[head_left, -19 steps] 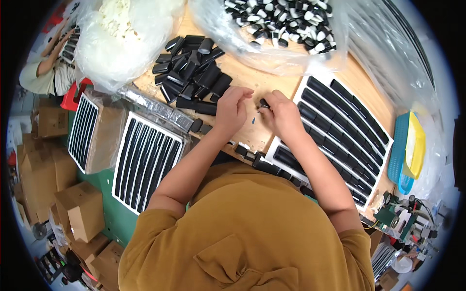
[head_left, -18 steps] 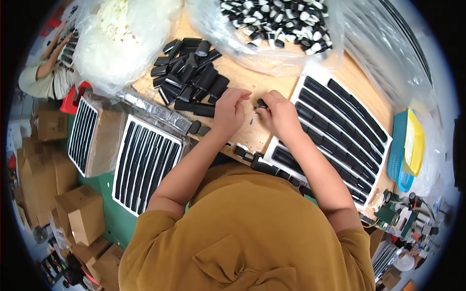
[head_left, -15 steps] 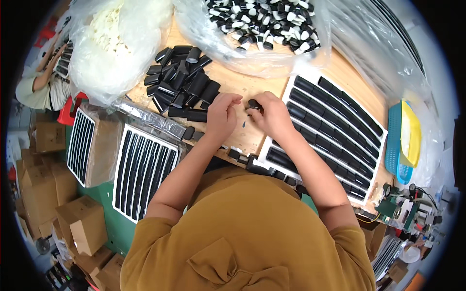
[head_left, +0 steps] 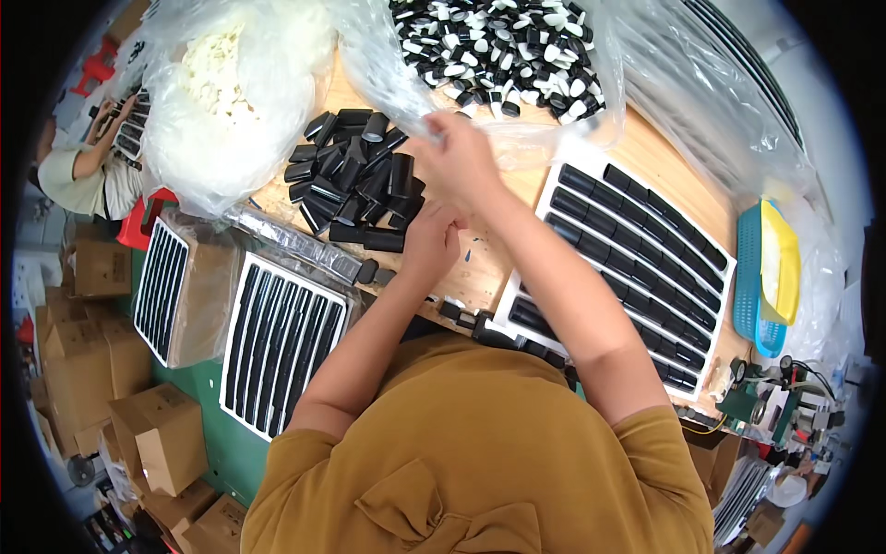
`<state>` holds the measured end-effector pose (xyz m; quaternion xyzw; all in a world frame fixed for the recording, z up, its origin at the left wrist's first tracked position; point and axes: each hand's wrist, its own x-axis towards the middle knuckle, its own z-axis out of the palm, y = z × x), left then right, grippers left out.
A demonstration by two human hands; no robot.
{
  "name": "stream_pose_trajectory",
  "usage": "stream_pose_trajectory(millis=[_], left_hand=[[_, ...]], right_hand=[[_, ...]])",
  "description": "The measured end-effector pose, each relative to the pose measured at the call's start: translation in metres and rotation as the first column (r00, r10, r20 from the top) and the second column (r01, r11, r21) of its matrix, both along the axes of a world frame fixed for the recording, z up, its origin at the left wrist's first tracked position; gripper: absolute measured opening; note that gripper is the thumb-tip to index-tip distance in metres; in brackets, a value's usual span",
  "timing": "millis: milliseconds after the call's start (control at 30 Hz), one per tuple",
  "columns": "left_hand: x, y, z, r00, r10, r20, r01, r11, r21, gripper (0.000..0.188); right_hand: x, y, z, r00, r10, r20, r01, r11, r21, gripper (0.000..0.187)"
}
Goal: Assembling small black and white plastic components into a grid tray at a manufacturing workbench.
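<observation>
My left hand (head_left: 434, 242) is low over the wooden table, its fingers curled closed; whatever they hold, if anything, is hidden. Just beyond it, my right hand (head_left: 460, 155) is blurred by motion, with the arm stretched forward. It is beside the front edge of a clear plastic bag (head_left: 388, 88) and right of a heap of black tubes (head_left: 355, 175). Inside the bag lie many small black and white caps (head_left: 503, 55). To the right, a white tray (head_left: 572, 155) carries curved rows of black tube-shaped pieces (head_left: 637, 240).
Another plastic bag (head_left: 175, 138) of cream-coloured pieces stands at the far left. Filled trays (head_left: 277, 342) lean below the table's left edge. A blue basket (head_left: 749, 268) with a yellow one (head_left: 783, 263) sits at right. Cardboard boxes (head_left: 157, 434) stack at lower left; a co-worker (head_left: 83, 175) is behind.
My right hand has moved forward and left from beside the tray, leaving the small black piece it held no longer visible there. My left hand has lowered slightly.
</observation>
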<state>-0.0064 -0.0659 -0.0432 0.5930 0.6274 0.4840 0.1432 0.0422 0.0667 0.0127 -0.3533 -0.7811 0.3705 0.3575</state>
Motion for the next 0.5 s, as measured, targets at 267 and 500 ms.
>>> stream_pose_trajectory(millis=[267, 500], left_hand=[[0.004, 0.008, 0.005, 0.999, -0.053, -0.007, 0.053, 0.994, 0.099, 0.019], [0.007, 0.006, 0.019, 0.998, -0.04, 0.042, 0.039, 0.999, 0.032, 0.014]], right_hand=[[0.067, 0.119, -0.005, 0.76, -0.529, 0.378, 0.474, 0.849, 0.235, 0.021], [0.172, 0.134, 0.008, 0.713, -0.68, -0.172, 0.692, 0.644, 0.326, 0.015]])
